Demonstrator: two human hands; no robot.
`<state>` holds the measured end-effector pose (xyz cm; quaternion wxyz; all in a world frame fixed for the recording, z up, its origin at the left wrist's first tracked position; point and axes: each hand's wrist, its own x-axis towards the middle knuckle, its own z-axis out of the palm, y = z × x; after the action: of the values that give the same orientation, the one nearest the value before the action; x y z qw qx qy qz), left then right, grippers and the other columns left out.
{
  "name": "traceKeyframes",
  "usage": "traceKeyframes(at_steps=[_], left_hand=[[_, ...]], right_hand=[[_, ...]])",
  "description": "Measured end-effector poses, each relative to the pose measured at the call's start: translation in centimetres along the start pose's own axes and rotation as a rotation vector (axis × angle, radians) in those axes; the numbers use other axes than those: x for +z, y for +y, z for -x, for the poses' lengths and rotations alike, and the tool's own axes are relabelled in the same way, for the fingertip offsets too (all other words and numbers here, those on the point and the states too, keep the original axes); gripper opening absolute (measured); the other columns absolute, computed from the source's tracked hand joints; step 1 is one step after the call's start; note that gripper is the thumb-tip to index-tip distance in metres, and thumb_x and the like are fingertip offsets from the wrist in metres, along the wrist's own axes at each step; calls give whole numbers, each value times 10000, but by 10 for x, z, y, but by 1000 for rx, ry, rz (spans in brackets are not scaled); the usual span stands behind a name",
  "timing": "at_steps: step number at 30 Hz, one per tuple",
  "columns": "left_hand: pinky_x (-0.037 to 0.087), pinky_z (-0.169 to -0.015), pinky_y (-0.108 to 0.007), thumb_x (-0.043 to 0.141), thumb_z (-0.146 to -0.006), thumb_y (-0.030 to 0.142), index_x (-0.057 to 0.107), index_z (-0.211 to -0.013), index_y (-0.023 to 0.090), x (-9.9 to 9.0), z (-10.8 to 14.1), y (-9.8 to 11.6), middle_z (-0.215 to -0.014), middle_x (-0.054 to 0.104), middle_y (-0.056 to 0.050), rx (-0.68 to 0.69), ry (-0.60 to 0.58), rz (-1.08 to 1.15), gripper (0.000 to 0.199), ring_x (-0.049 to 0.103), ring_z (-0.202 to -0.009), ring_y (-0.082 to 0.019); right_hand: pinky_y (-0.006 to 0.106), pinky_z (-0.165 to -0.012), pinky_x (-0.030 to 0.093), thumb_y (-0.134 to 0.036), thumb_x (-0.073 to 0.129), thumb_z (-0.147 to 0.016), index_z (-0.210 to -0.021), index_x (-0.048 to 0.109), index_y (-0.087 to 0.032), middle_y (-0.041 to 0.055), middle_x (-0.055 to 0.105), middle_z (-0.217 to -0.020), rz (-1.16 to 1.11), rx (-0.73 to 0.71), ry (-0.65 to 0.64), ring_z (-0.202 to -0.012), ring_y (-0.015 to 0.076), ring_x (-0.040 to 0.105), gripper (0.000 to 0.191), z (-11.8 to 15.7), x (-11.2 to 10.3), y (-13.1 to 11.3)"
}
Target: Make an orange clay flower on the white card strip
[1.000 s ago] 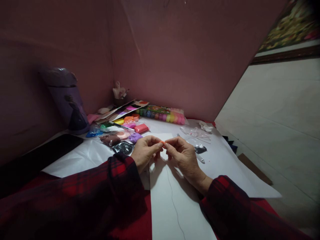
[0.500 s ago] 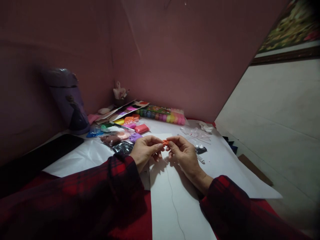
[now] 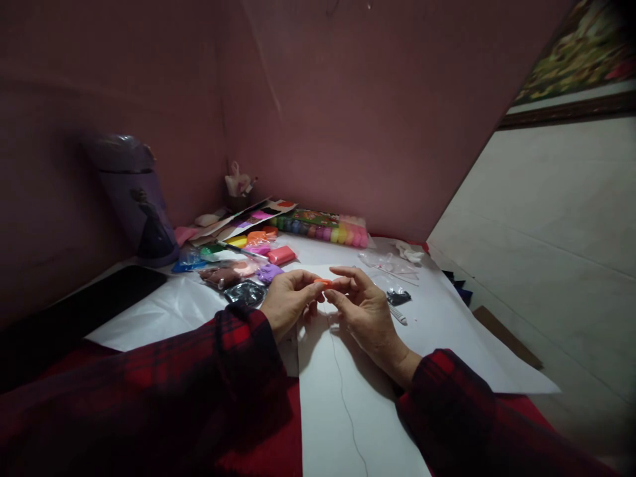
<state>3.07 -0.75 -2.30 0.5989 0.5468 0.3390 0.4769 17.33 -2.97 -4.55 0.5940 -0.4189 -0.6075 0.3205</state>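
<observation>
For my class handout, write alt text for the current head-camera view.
The left hand pinches a small orange piece close to the right hand, above white paper marked by a thin wavy line. Colourful packets lie beyond, near a pinkish wall.

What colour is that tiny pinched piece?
The tiny piece is bright orange; the head view shows it best.

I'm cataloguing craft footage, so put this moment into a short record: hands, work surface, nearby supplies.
Left hand: holds a small orange piece in its fingers
Right hand: thumb and forefinger parted, beside the piece; contact unclear
Under the hands: white paper with a thin dark line
Beyond the left hand: coloured packets
Left, by the wall: purple container
</observation>
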Motion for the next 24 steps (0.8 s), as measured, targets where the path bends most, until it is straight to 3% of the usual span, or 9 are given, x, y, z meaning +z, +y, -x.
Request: traceKeyframes(at_steps=[4, 7, 14, 19, 24], left_hand=[[369, -376, -195, 735, -654, 424, 627, -721, 96, -2, -1, -2, -549, 586, -3, -35, -54, -4, 352, 491, -409, -81], [413, -396, -210, 713, -673, 463, 630, -733, 91, -3, -1, -2, -621, 623, -31, -39, -70, 42, 386, 540, -454, -101], [426, -444, -210, 808, -584, 336, 648, -779, 90, -2, 0, -2, -596, 613, -4, -41, -62, 99, 352, 531, -466, -88], [389, -412, -206, 794, -586, 339, 628, -693, 90, -1, -1, -1, -589, 609, -8, -46, -69, 19, 317, 501, -419, -74], [373, -393, -195, 766, -619, 316, 617, -668, 109, 1, 0, 2, -552, 587, 10, -10, -5, 11, 260, 486, -402, -67]], right_hand=[[276, -626, 493, -283, 670, -800, -843, 631, -192, 10, 668, -764, 68, -32, -10, -683, 151, 625, 108, 0, 0, -2], [278, -651, 492, -286, 654, -818, -829, 633, -185, 13, 661, -764, 72, -49, -2, -709, 154, 620, 104, 0, 0, -4], [234, -543, 447, -291, 649, -817, -819, 624, -185, -3, 622, -725, 52, -54, 15, -634, 128, 565, 109, 0, -2, -1], [226, -494, 431, -278, 661, -796, -778, 610, -177, -15, 586, -675, 17, -18, 23, -573, 114, 536, 115, 0, -2, -7], [228, -445, 410, -272, 677, -761, -751, 601, -171, -39, 555, -566, -50, 72, 147, -467, 100, 501, 127, -6, -3, -5]])
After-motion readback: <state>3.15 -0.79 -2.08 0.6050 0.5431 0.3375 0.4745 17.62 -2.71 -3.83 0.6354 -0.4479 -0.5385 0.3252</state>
